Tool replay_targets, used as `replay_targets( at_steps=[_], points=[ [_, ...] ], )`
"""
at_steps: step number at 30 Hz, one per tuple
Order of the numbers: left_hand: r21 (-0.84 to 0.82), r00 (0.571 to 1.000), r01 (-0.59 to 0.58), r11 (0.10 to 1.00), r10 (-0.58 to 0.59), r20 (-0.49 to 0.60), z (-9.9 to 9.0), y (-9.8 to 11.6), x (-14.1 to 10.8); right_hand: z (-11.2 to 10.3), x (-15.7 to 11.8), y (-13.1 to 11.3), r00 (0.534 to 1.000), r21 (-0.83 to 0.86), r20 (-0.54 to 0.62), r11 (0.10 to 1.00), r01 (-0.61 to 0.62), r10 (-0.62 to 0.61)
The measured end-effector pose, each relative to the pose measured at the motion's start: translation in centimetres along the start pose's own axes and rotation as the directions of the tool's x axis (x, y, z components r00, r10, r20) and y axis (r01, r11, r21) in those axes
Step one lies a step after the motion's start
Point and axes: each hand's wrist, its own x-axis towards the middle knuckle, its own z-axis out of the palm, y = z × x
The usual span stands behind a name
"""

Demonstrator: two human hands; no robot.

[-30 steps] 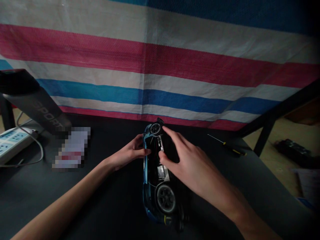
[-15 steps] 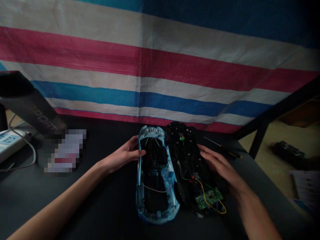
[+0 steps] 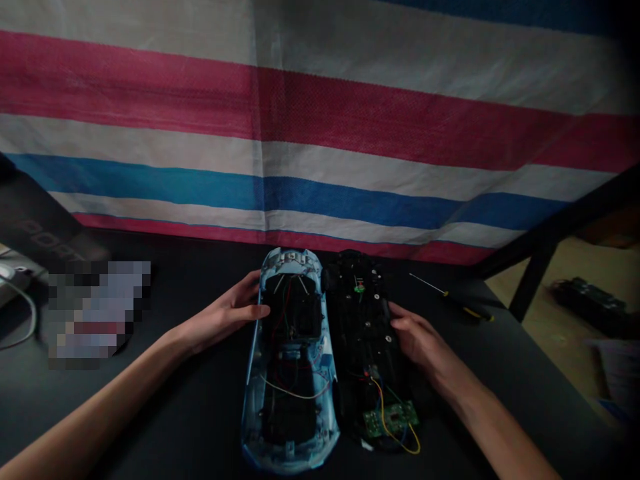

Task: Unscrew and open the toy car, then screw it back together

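Observation:
My left hand point(image 3: 231, 312) grips the left edge of a light-blue toy car body shell point(image 3: 327, 363), thumb over the rim and fingers down the outer side. The shell lies hollow side up, with black inner parts and loose thin wires showing. Right beside it is the black toy car chassis point(image 3: 367, 327), whose right side my right hand point(image 3: 423, 340) holds, its fingers partly hidden behind that edge. A green circuit board point(image 3: 393, 419) with a looping yellow wire point(image 3: 384, 407) sits at the chassis's near end.
A screwdriver point(image 3: 463, 308) lies right of the chassis on the dark table point(image 3: 200, 413). To the left are a blurred-out flat object point(image 3: 107, 300), a grey bottle point(image 3: 47, 230) and a white power strip point(image 3: 13, 283). A striped sheet point(image 3: 320, 153) hangs behind.
The near ends of the shell and chassis have swung left, so both point straighter away from me. Both hands keep their hold. The camera view has shifted slightly.

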Motion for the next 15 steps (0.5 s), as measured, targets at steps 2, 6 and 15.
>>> replay_targets(
  at_steps=[2, 6, 15],
  points=[
    [0.000, 1.000, 0.016, 1.000, -0.016, -0.005, -0.06, -0.05, 0.11, -0.06, -0.18, -0.03, 1.000, 0.005, 0.011, 1.000, -0.026, 0.026],
    [-0.005, 0.999, 0.044, 0.999, -0.044, 0.013, -0.22, -0.18, 0.24, 0.14, -0.54, -0.30, 0.999, 0.078, 0.033, 0.996, -0.045, 0.042],
    [-0.007, 0.999, 0.037, 0.999, -0.037, 0.022, -0.41, -0.35, 0.24, 0.35, -0.52, -0.12, 0.998, 0.156, -0.050, 0.987, -0.032, 0.041]
  ],
)
